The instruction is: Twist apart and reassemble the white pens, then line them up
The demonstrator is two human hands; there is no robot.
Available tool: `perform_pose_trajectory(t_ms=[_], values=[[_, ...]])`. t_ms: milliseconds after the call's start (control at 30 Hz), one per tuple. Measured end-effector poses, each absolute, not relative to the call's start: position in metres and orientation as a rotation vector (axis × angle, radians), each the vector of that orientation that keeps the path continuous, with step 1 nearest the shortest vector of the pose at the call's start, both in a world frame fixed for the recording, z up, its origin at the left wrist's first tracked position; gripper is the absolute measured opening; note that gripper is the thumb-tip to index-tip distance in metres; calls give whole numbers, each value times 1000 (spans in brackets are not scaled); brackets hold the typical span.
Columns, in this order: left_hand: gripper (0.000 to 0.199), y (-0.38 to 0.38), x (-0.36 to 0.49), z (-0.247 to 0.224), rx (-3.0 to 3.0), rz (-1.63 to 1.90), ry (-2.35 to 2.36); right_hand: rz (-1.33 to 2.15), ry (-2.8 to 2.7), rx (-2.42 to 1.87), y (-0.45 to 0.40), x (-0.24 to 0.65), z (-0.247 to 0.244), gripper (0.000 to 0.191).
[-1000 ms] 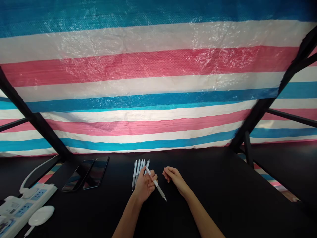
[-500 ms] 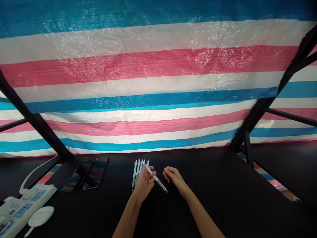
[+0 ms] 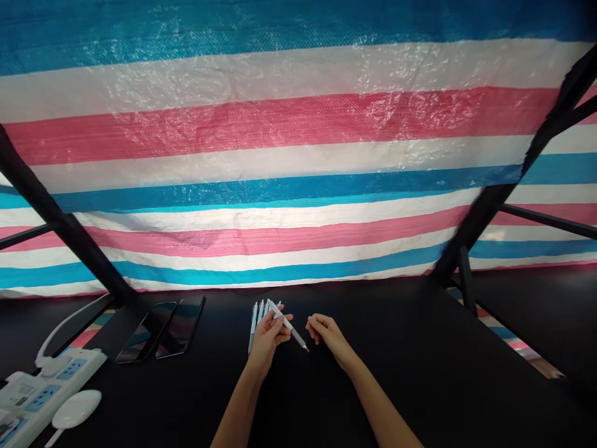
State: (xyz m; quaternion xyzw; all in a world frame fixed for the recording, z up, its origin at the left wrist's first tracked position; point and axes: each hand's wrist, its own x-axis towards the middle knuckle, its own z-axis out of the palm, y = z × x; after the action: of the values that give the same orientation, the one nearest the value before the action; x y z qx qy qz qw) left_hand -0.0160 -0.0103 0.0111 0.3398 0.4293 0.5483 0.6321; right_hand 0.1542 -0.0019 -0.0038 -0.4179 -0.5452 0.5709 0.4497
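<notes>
My left hand (image 3: 269,336) is closed on a white pen (image 3: 295,335) with a grey grip, its tip slanting down to the right. Behind that hand, several more white pens (image 3: 254,323) lie side by side on the black table (image 3: 392,348); the hand hides part of them. To the right, apart from the held pen, my right hand (image 3: 326,333) rests with its fingers curled in. Whether anything is inside those curled fingers is hidden from view.
Two dark phones, one left (image 3: 147,333) and one right (image 3: 181,326), lie on the table's left. A white power strip (image 3: 56,389) and a white oval device with a cable (image 3: 77,409) are at the lower left. Striped sheeting (image 3: 280,218) hangs behind, between black frame bars (image 3: 489,205).
My left hand has shifted slightly up and left with the pen, and its fingers have changed their hold. The pen's tip has moved up and left. My right hand has stayed put.
</notes>
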Motion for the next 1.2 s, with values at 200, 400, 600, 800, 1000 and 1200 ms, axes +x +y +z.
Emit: perform_pose_trajectory(t_ms=[200,400,600,800,1000,1200], values=[[45,-12,-21,6,1377,1305,1440,1426,-1343,-1026,-3,154,-1,42],[19,-13,-27,0,1856,1144,1823,1433,-1339,-1050,-5,154,3,41],[11,-10,-25,-9,2203,1057,1804,1434,-1350,-1037,-5,154,3,41],[15,-10,-24,-12,2261,1024,1837,1428,-1363,-1029,-5,155,2,40],[20,-8,-39,-5,2080,1049,2129,1436,-1348,-1025,-4,156,-2,39],[22,-6,-59,-3,1871,994,2179,1428,-1355,-1033,-3,156,-3,41]])
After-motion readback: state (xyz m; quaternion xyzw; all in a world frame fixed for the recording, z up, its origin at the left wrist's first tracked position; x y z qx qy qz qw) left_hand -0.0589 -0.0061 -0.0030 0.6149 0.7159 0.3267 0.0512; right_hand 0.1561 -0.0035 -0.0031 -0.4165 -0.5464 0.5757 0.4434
